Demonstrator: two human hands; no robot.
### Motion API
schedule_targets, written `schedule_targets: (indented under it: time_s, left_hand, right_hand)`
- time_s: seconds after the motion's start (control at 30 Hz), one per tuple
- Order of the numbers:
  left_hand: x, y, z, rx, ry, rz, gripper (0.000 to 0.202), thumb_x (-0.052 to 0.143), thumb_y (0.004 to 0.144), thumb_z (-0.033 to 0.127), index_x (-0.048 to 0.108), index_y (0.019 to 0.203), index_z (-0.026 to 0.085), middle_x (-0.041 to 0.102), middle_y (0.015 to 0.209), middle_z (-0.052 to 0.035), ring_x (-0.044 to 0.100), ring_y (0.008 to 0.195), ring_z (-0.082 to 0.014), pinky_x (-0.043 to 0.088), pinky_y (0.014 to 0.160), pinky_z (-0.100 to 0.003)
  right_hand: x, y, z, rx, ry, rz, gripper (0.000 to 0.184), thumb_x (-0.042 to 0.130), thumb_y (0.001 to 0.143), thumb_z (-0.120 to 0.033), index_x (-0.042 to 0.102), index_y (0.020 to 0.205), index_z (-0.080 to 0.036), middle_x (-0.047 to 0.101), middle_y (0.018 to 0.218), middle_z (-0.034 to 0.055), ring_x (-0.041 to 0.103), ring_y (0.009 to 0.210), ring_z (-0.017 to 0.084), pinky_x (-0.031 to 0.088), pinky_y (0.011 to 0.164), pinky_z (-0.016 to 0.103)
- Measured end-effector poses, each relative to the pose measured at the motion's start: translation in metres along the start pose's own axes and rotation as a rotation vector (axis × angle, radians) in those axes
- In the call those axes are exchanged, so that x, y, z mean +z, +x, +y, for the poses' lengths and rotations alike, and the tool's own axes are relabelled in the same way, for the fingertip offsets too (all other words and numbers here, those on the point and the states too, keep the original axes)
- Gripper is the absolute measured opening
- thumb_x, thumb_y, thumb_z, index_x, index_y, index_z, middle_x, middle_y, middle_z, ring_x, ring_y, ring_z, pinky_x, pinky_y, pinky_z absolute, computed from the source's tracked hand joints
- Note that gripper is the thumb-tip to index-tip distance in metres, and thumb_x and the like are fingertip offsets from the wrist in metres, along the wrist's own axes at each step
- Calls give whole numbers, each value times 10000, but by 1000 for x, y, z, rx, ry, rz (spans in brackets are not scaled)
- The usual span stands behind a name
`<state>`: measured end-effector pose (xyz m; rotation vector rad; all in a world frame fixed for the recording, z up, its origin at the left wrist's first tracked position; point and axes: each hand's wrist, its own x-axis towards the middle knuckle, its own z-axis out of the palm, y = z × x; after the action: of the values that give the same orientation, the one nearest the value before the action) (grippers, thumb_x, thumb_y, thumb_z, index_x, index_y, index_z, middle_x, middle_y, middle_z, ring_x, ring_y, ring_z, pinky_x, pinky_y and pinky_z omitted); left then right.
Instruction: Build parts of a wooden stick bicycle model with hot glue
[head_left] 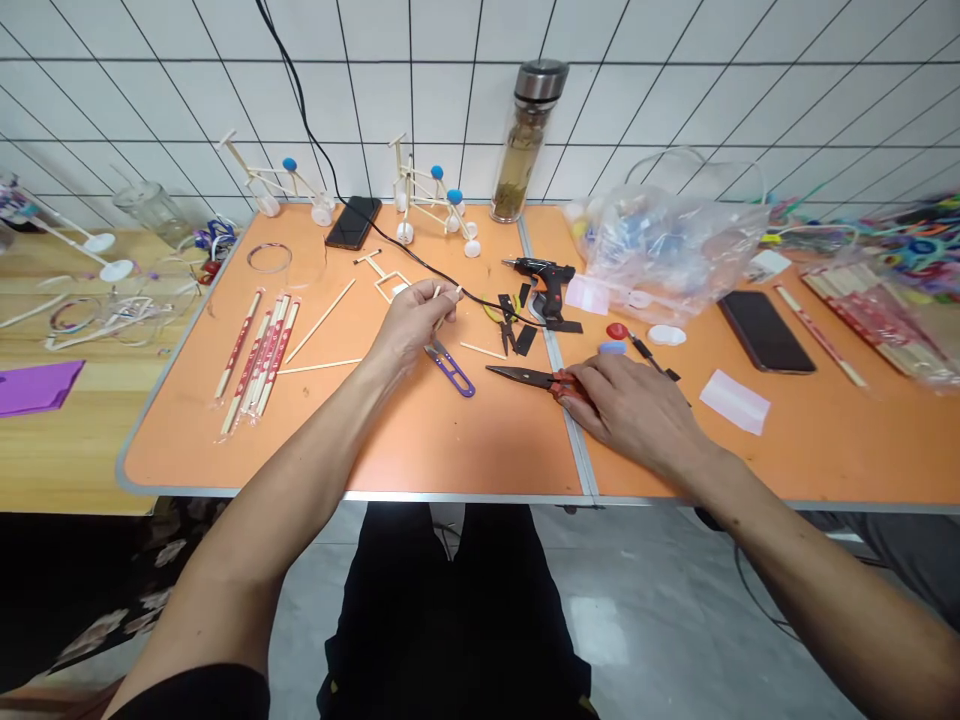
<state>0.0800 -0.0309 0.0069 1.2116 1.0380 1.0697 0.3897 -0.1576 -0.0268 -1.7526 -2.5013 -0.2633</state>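
Between the closed fingertips of my left hand (416,320) is a short piece of thin wooden stick (448,296). My right hand (626,405) is wrapped round the red handles of needle-nose pliers (523,375), whose dark jaws look closed and point left over the orange table. Just below my left hand lie purple thread snips (452,370). A small joined stick frame (382,277) sits beyond that hand, partly hidden by it. Loose sticks (321,320) lie to its left, and a short stick (483,351) lies between my hands.
A black glue gun (551,285) with its cable stands behind the pliers, near smaller pliers (508,325). Stick bicycle models (431,195), a phone (354,222) and a tall glass bottle (529,140) line the back. Wrapped chopsticks (262,360) lie left; a plastic bag (667,240) sits right.
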Motion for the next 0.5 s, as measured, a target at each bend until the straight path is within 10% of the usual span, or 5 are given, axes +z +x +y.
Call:
schedule_targets:
  time_s: [0.17,0.3,0.4,0.5]
  left_hand:
    - [1,-3,4,-5,-3,6,209,804,836,423,713,841,235,580,697,19,315,541,-108,224,512,-263]
    - [2,-5,4,22,16,2,300,866,809,477,689,812,236,594,704,23,333,547,-103,232,521,-267]
    - [4,-7,2,62,24,-28,361,896,794,511,671,780,230,604,700,17,341,552,-98,230,527,-272]
    - [9,-11,1,90,22,-65,386,931,767,535,703,794,224,604,695,15,375,570,-101,253,533,-272]
  right_hand:
    - [6,-16,4,168,198,78,557,444,1130,-612,785,1185,-174,775,1146,229,737,877,375,441,638,450]
    - [-9,-15,-6,443,1108,6,568,405,1115,-766,702,1097,-283,741,855,102,692,687,295,512,595,441]
    - [-26,3,-20,495,1460,-174,557,815,913,-789,676,1090,-280,679,709,19,642,576,236,421,496,360]
    - [-40,26,-32,431,1465,-187,673,858,841,-853,702,1077,-243,759,872,63,684,662,218,538,594,367]
